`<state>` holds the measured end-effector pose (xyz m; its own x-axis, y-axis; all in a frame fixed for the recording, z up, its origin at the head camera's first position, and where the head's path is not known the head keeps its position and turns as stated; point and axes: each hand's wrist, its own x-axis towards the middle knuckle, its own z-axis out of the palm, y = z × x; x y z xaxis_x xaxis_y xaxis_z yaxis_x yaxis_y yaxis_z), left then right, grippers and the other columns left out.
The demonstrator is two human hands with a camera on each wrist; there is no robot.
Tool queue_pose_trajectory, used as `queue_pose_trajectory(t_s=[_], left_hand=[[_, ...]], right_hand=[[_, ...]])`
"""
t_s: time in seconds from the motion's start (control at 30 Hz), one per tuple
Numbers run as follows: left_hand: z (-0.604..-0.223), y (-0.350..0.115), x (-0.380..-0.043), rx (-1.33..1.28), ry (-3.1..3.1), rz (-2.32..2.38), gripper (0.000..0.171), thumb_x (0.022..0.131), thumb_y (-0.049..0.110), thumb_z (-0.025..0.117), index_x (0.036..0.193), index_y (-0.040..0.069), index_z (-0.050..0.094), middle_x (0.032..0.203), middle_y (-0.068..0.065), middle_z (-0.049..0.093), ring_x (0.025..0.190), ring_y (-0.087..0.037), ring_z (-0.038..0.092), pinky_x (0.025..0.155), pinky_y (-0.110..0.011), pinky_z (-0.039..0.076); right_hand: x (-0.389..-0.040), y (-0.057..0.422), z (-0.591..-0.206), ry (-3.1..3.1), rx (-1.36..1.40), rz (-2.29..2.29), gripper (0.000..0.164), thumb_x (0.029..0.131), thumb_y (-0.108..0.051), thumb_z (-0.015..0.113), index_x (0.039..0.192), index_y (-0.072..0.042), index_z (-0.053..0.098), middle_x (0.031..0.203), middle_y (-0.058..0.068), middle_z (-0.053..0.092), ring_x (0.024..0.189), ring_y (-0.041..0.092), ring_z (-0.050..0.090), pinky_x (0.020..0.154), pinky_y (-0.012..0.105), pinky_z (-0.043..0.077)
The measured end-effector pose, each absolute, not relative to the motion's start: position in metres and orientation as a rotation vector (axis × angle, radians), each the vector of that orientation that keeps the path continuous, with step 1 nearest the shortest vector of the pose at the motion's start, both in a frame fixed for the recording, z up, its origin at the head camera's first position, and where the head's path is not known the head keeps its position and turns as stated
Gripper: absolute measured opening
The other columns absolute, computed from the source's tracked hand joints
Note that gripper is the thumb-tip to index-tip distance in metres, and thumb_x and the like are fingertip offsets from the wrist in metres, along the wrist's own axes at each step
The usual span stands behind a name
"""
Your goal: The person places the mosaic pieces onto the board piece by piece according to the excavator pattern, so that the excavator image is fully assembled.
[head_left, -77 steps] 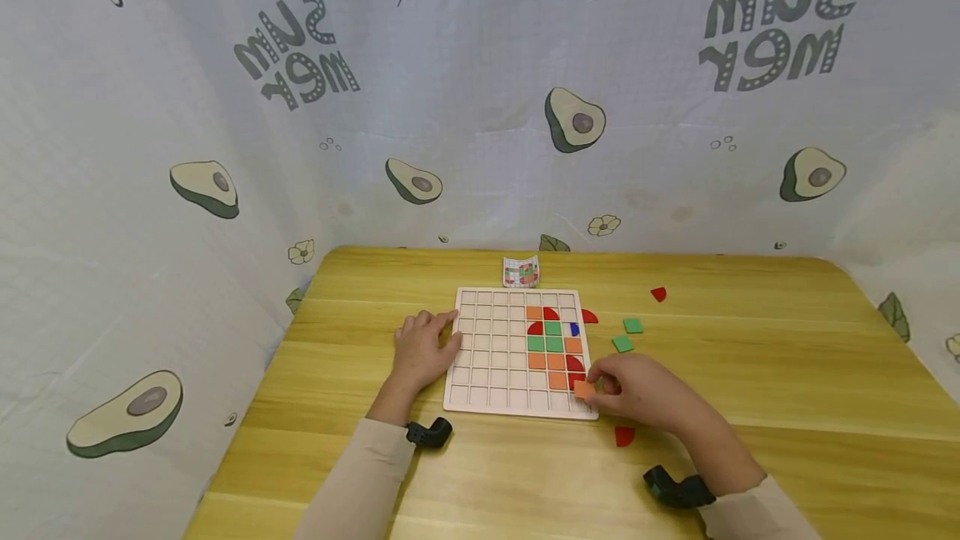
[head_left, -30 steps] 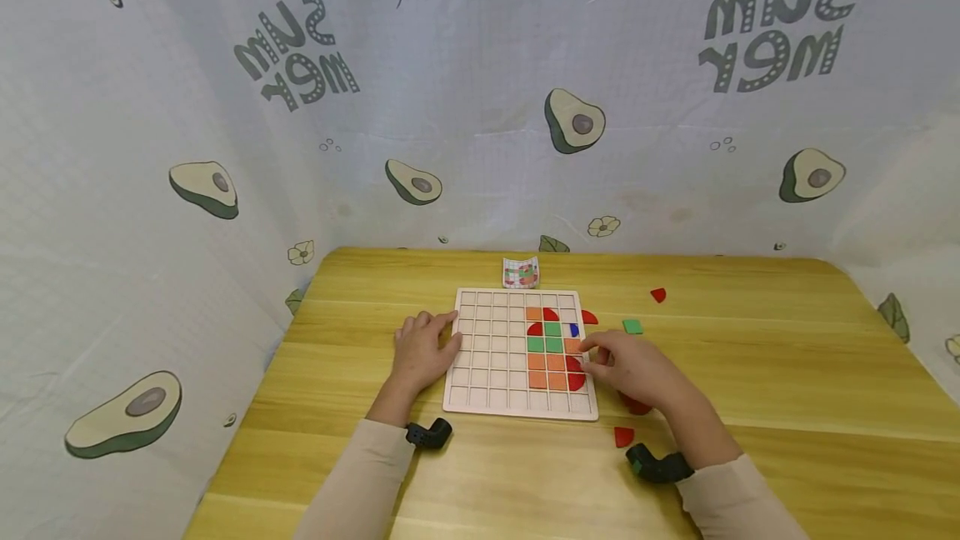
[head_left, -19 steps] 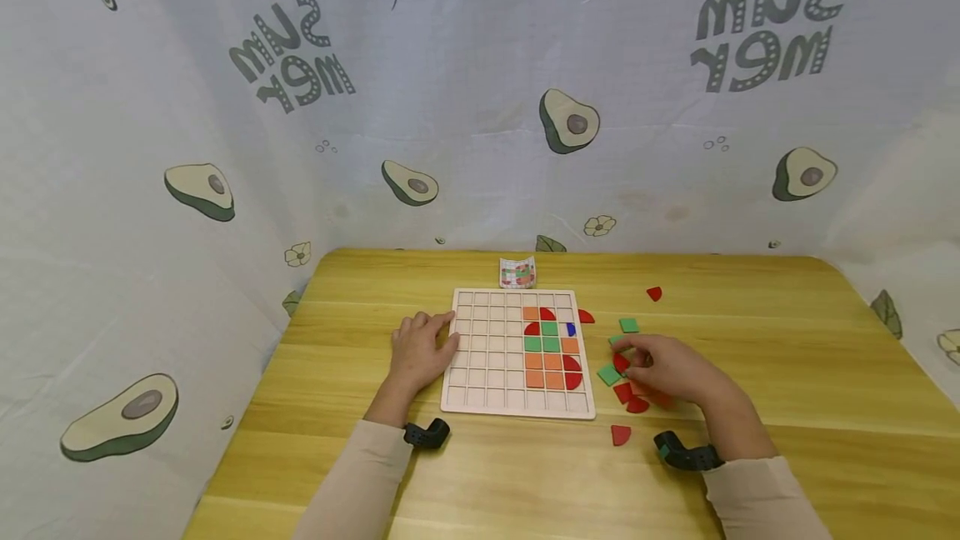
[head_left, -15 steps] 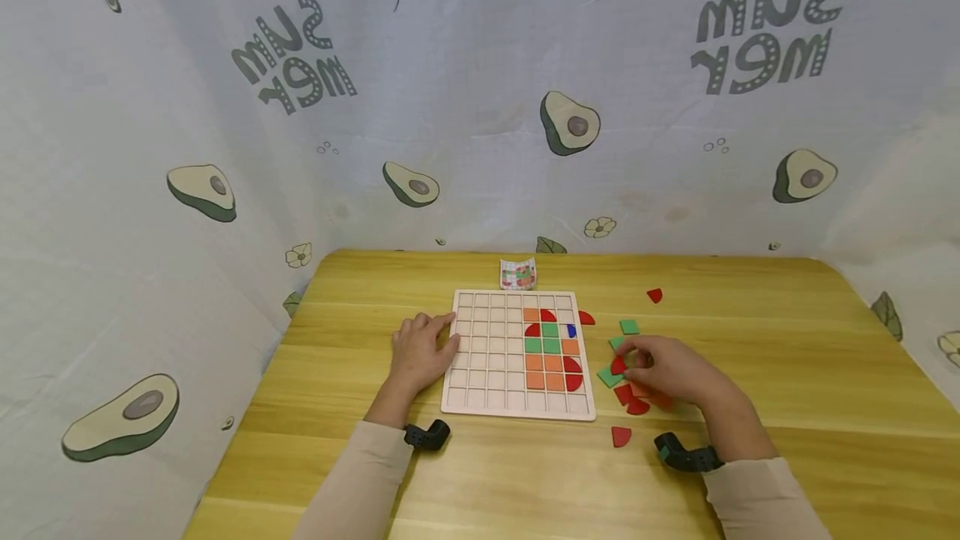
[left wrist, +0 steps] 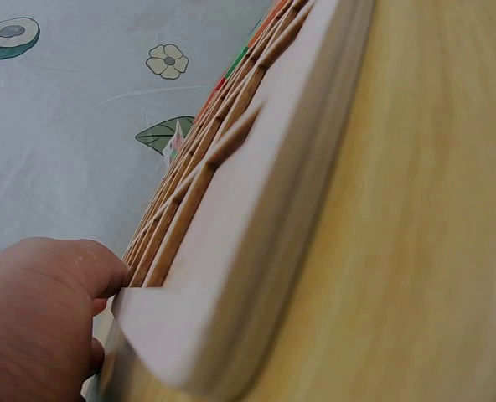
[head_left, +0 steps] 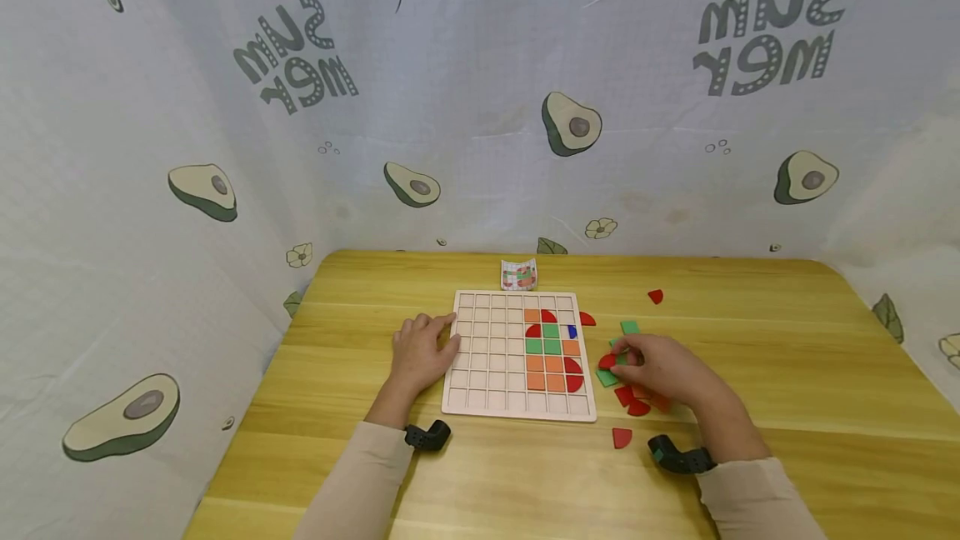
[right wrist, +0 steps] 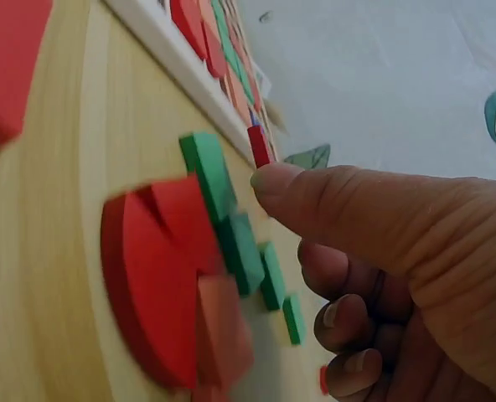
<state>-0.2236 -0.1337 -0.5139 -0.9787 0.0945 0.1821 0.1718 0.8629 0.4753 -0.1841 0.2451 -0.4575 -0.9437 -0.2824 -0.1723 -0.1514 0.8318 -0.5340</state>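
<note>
A pale wooden grid board (head_left: pixel 517 417) lies flat on the table, its right part filled with orange, green and red tiles and one small blue piece. At its left edge rests my left hand (head_left: pixel 420 352), thumb and index finger spread; in the left wrist view the hand (left wrist: pixel 43 322) touches the board's corner. My right hand (head_left: pixel 667 369) pinches a red quarter-round tile (head_left: pixel 607 362) between thumb and index finger, right of the board above loose green tiles (head_left: pixel 607 379). That red tile (right wrist: pixel 260 145) appears edge-on in the right wrist view. Part of the loose pile is hidden under the right hand.
Red and orange tiles (head_left: pixel 660 403) lie heaped below the right hand. Single red quarter-rounds sit nearer me (head_left: pixel 622 437), at the board's right edge (head_left: pixel 587 319) and farther back (head_left: pixel 656 297). A small patterned card (head_left: pixel 519 276) stands behind the board. A printed curtain (head_left: pixel 480 107) surrounds the table.
An orange tile that the right hand held has gone into the grid's lower part. The right hand went back to the pile, took the red quarter-round and shifted slightly left. The left hand stayed put.
</note>
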Motion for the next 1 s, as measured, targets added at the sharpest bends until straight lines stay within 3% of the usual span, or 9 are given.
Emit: queue_pose_trajectory(t_s=[0.3, 0.6, 1.0], left_hand=[[-0.515, -0.134, -0.223, -0.209, -2.899, -0.76, 0.045, 0.098, 0.041, 0.061, 0.139, 0.024, 0.065, 0.109, -0.007, 0.063, 0.094, -0.024, 0.048, 0.081, -0.04, 0.034], [-0.512, -0.134, -0.223, -0.226, -2.889, -0.769, 0.045, 0.098, 0.042, 0.06, 0.139, 0.024, 0.065, 0.11, -0.007, 0.063, 0.094, -0.024, 0.048, 0.081, -0.04, 0.033], [-0.515, -0.135, -0.225, -0.219, -2.879, -0.761, 0.045, 0.098, 0.042, 0.061, 0.139, 0.024, 0.065, 0.106, -0.005, 0.062, 0.092, -0.023, 0.046, 0.08, -0.039, 0.032]], right_hand=[[-0.199, 0.204, -0.453, 2.77, -0.449, -0.788, 0.023, 0.094, -0.028, 0.073, 0.109, -0.011, 0.068, 0.075, -0.001, 0.053, 0.067, 0.014, 0.048, 0.059, 0.026, 0.039], [-0.239, 0.165, -0.453, 2.75, -0.555, -0.697, 0.023, 0.095, -0.025, 0.073, 0.112, -0.01, 0.068, 0.075, 0.001, 0.056, 0.064, 0.015, 0.049, 0.063, 0.03, 0.041], [-0.274, 0.128, -0.463, 2.808, -0.569, -0.644, 0.032, 0.097, -0.028, 0.07, 0.121, -0.008, 0.068, 0.088, 0.003, 0.069, 0.071, 0.016, 0.055, 0.068, 0.031, 0.046]])
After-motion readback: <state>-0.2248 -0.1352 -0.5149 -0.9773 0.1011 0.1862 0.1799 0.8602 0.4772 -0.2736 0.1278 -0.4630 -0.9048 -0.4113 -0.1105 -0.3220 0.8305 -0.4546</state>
